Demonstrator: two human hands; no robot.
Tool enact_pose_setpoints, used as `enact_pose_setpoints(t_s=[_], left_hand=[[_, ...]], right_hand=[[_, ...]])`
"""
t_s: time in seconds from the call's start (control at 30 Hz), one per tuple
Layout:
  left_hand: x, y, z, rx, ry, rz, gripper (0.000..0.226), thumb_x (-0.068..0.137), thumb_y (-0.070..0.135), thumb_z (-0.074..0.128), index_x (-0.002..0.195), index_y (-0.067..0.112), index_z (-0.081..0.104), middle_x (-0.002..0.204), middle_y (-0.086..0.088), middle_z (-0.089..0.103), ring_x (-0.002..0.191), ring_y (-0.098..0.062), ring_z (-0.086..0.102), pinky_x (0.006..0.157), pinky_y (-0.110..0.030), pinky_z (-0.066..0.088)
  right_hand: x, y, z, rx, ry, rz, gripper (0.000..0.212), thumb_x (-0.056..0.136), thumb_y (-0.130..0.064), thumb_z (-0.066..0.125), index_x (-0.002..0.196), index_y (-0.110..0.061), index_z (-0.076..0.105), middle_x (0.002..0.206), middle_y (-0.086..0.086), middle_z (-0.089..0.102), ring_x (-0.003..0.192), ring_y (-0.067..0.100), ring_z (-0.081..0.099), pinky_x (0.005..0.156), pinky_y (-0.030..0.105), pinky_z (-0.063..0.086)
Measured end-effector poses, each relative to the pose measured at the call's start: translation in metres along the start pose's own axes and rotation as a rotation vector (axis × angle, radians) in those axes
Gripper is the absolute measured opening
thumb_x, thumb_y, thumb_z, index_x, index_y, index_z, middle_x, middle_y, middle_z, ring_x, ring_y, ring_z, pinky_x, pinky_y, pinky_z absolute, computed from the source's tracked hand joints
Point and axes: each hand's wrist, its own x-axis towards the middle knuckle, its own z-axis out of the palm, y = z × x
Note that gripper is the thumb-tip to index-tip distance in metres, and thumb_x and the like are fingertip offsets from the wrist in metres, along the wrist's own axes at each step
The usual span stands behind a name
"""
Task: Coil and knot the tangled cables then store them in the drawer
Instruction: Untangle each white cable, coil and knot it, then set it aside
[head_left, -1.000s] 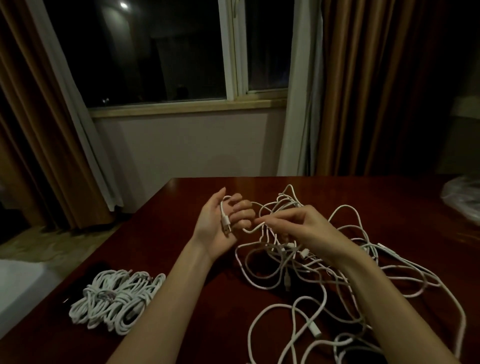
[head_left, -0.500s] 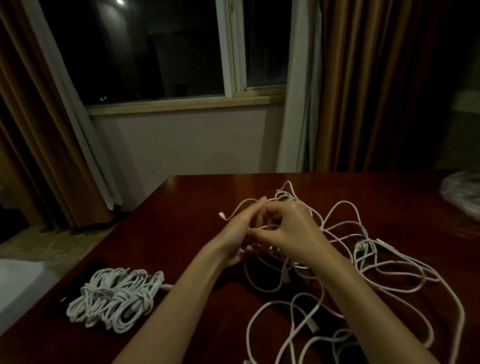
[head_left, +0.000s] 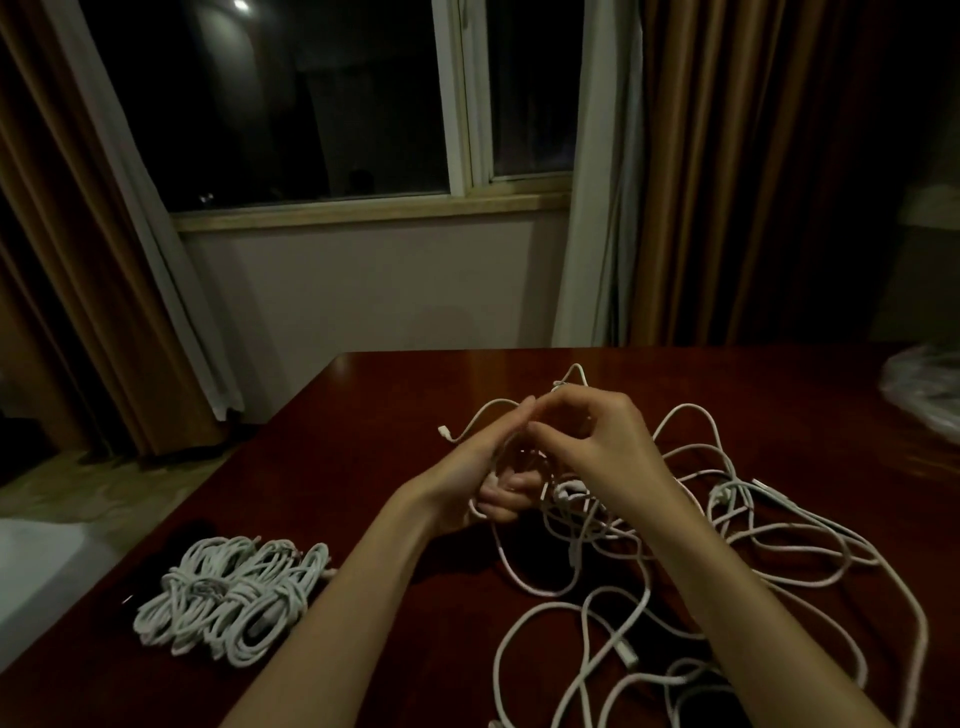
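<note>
A tangle of white cables (head_left: 727, 525) sprawls over the right half of the dark red table (head_left: 395, 395). My left hand (head_left: 478, 467) holds one white cable (head_left: 478, 418), looped round its fingers, with the plug end sticking out to the left. My right hand (head_left: 597, 441) is right beside it and pinches the same cable near my left fingertips. A pile of coiled, knotted white cables (head_left: 234, 597) lies at the table's front left. No drawer is in view.
A clear plastic bag (head_left: 924, 395) sits at the table's far right edge. Beyond the table are a wall, a dark window and brown curtains. The table's left edge drops to the floor, with a white surface (head_left: 36, 561) at the lower left.
My hands have come together: the right hand moved left to the left hand and has wound the cable round the left fingers. The plug end now pokes out to the left.
</note>
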Motion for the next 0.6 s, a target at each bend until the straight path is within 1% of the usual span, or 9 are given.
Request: enact_pose_setpoints(t_s=[0.03, 0.1, 0.2, 0.27, 0.33, 0.37, 0.47, 0.5, 0.6], left_hand=[[-0.001, 0.0, 0.0, 0.032, -0.015, -0.02, 0.047, 0.088, 0.062, 0.042, 0.092, 0.02, 0.063, 0.051, 0.005, 0.033, 0.033, -0.001, 0.024, 0.032, -0.011, 0.018], [-0.003, 0.001, -0.002, 0.079, -0.046, -0.072, 0.047, 0.086, 0.061, 0.046, 0.07, 0.017, 0.046, 0.048, 0.007, 0.031, 0.033, 0.0, 0.024, 0.031, -0.011, 0.02], [-0.004, -0.001, -0.004, 0.099, -0.168, -0.09, 0.044, 0.09, 0.049, 0.05, 0.06, 0.021, 0.036, 0.044, 0.009, 0.029, 0.034, 0.0, 0.022, 0.031, -0.011, 0.018], [-0.002, -0.001, -0.004, 0.059, -0.205, -0.038, 0.043, 0.096, 0.043, 0.043, 0.059, 0.022, 0.039, 0.043, 0.01, 0.029, 0.034, 0.0, 0.023, 0.032, -0.012, 0.018], [0.001, 0.0, -0.004, -0.044, -0.129, 0.058, 0.045, 0.098, 0.043, 0.04, 0.058, 0.021, 0.043, 0.043, 0.009, 0.029, 0.033, 0.0, 0.024, 0.032, -0.012, 0.02], [0.002, 0.0, -0.004, -0.093, -0.067, 0.109, 0.044, 0.097, 0.043, 0.04, 0.059, 0.02, 0.044, 0.043, 0.009, 0.029, 0.032, -0.001, 0.025, 0.032, -0.012, 0.021], [0.007, -0.002, -0.004, -0.104, 0.122, 0.217, 0.04, 0.09, 0.045, 0.043, 0.064, 0.015, 0.048, 0.045, 0.005, 0.033, 0.033, -0.003, 0.03, 0.036, -0.014, 0.028], [0.009, -0.004, -0.003, -0.05, 0.179, 0.248, 0.041, 0.091, 0.046, 0.042, 0.067, 0.013, 0.051, 0.046, 0.003, 0.038, 0.035, -0.005, 0.035, 0.038, -0.015, 0.031], [0.013, -0.007, -0.001, 0.072, 0.327, 0.297, 0.046, 0.102, 0.038, 0.032, 0.089, 0.005, 0.061, 0.057, -0.001, 0.062, 0.045, -0.008, 0.057, 0.043, -0.016, 0.043]], right_hand=[[0.0, 0.0, 0.002, -0.043, 0.033, -0.006, 0.011, 0.085, -0.014, 0.07, 0.09, -0.024, 0.069, 0.086, -0.009, 0.069, 0.085, 0.004, 0.065, 0.075, 0.028, 0.057], [0.001, 0.0, 0.005, -0.041, 0.08, 0.029, 0.01, 0.083, -0.013, 0.071, 0.085, -0.022, 0.068, 0.084, -0.008, 0.069, 0.084, 0.004, 0.065, 0.072, 0.024, 0.055], [0.003, -0.001, 0.003, 0.236, 0.037, 0.213, 0.004, 0.081, -0.015, 0.075, 0.08, -0.013, 0.071, 0.078, 0.001, 0.07, 0.074, 0.014, 0.067, 0.065, 0.027, 0.054], [0.004, 0.0, -0.002, 0.418, 0.008, 0.307, 0.004, 0.086, -0.012, 0.069, 0.083, -0.009, 0.069, 0.073, 0.005, 0.066, 0.062, 0.009, 0.063, 0.054, 0.02, 0.048], [0.005, 0.002, -0.005, 0.527, -0.016, 0.378, 0.009, 0.091, -0.01, 0.062, 0.091, -0.005, 0.069, 0.076, 0.006, 0.065, 0.058, 0.003, 0.061, 0.048, 0.014, 0.045], [0.005, 0.002, -0.005, 0.549, -0.044, 0.409, 0.012, 0.092, -0.011, 0.061, 0.097, -0.004, 0.069, 0.08, 0.007, 0.067, 0.062, 0.005, 0.064, 0.05, 0.015, 0.046], [0.005, 0.002, -0.005, 0.451, -0.096, 0.431, 0.018, 0.089, -0.013, 0.066, 0.105, -0.006, 0.068, 0.095, 0.01, 0.071, 0.085, 0.02, 0.07, 0.07, 0.03, 0.058], [0.005, 0.002, -0.006, 0.395, -0.092, 0.421, 0.019, 0.087, -0.011, 0.068, 0.106, -0.006, 0.068, 0.097, 0.01, 0.071, 0.089, 0.022, 0.071, 0.073, 0.032, 0.058], [0.005, 0.0, -0.006, 0.261, -0.078, 0.379, 0.02, 0.081, -0.006, 0.075, 0.098, -0.011, 0.068, 0.091, 0.009, 0.072, 0.085, 0.02, 0.071, 0.069, 0.026, 0.058]])
